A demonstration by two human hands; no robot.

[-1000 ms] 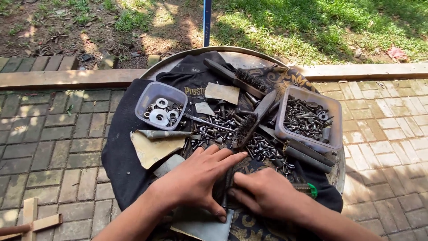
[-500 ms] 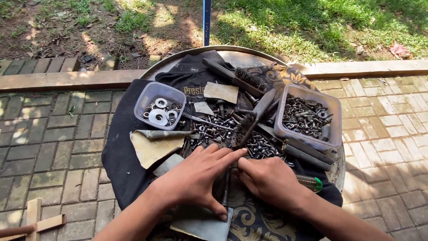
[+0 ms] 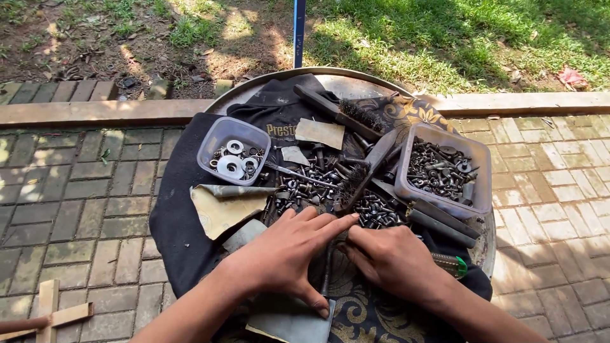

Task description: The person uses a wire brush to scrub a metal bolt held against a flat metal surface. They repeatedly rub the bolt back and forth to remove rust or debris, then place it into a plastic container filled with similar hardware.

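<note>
My left hand (image 3: pixel 283 254) lies flat on the dark patterned cloth (image 3: pixel 359 314), fingers stretched toward a heap of dark bolts and nuts (image 3: pixel 318 184), thumb on a grey sandpaper sheet (image 3: pixel 289 321). My right hand (image 3: pixel 394 260) rests beside it with its fingers curled at the heap's near edge, almost touching the left fingertips. What the fingers pinch is hidden. A thin dark rod (image 3: pixel 326 270) lies between the two hands. A green-tipped tool (image 3: pixel 452 265) pokes out behind my right wrist.
Everything sits on a round metal tray (image 3: pixel 330 71) draped with black cloth (image 3: pixel 175 222). Also here: a clear tub of washers (image 3: pixel 232 151), a clear tub of bolts (image 3: pixel 445 170), two wire brushes (image 3: pixel 346 113) (image 3: pixel 361 174), sandpaper pieces (image 3: pixel 222 208). Brick paving surrounds it; a blue pole (image 3: pixel 298 32) stands behind.
My right hand has slid forward from the cloth's near part to the edge of the bolt heap, uncovering more of the green-tipped tool. The left hand has barely moved.
</note>
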